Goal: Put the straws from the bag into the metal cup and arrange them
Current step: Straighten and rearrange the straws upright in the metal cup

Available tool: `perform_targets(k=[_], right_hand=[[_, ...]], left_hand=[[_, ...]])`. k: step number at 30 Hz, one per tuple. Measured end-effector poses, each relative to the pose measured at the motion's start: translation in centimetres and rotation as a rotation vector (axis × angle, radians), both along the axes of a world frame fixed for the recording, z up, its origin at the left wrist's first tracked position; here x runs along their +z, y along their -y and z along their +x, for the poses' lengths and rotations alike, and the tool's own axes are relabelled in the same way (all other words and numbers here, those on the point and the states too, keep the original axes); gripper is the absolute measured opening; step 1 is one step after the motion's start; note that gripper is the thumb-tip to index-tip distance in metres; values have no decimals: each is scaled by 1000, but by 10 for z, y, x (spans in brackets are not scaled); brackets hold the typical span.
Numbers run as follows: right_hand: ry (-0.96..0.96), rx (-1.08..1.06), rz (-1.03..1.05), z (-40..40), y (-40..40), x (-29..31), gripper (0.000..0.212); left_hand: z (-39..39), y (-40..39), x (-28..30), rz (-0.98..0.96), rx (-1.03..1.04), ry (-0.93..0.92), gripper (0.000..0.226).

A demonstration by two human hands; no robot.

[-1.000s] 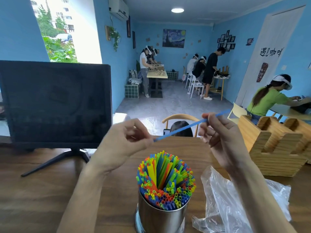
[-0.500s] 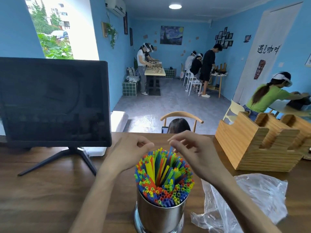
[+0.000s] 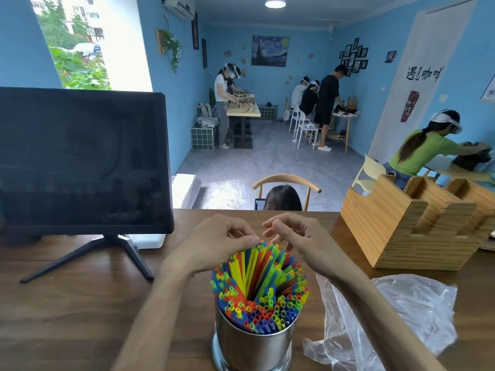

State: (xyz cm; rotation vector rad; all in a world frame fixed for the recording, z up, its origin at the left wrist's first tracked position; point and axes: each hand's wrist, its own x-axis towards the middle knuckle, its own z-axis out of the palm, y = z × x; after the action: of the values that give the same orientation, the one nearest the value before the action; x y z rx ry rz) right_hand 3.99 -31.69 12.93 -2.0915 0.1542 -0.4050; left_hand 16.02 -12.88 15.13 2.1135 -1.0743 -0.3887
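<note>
A shiny metal cup [image 3: 254, 344] stands on the wooden table near the front edge. It is packed with upright straws [image 3: 259, 285] in yellow, red, blue and green. Both hands are at the far side of the bundle. My left hand [image 3: 217, 245] has loosely curled fingers, and its thumb lies on the straw tips. My right hand [image 3: 297, 242] hangs over the far right tips, with bent fingertips touching them. Neither hand holds a loose straw. The clear plastic bag [image 3: 401, 317] lies crumpled to the right of the cup, with no straws visible in it.
A dark monitor [image 3: 80, 159] on a tripod stand fills the left of the table [image 3: 67, 317]. A wooden slotted holder [image 3: 407, 228] stands at the right rear. A seated person's head and a chair back show beyond the far table edge. Several people work in the room behind.
One second ago both hands held a blue straw in the air. The right hand then pushed it down into the bundle, and both hands now rest on the straw tips.
</note>
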Motion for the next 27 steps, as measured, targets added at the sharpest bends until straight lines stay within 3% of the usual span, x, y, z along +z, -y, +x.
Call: perform_targets(k=[7, 15, 22, 27], right_hand=[[-164, 122, 101, -5, -2, 2, 32], [-17, 43, 142, -1, -1, 4, 27], [42, 55, 225, 1, 1, 9, 13], [-77, 110, 79, 0, 3, 8, 5]], left_hand=[[3, -4, -1, -153, 29, -48, 7], [0, -10, 4, -364, 43, 32, 15], [1, -16, 1, -158, 24, 128, 15], [1, -20, 3, -114, 25, 123, 11]])
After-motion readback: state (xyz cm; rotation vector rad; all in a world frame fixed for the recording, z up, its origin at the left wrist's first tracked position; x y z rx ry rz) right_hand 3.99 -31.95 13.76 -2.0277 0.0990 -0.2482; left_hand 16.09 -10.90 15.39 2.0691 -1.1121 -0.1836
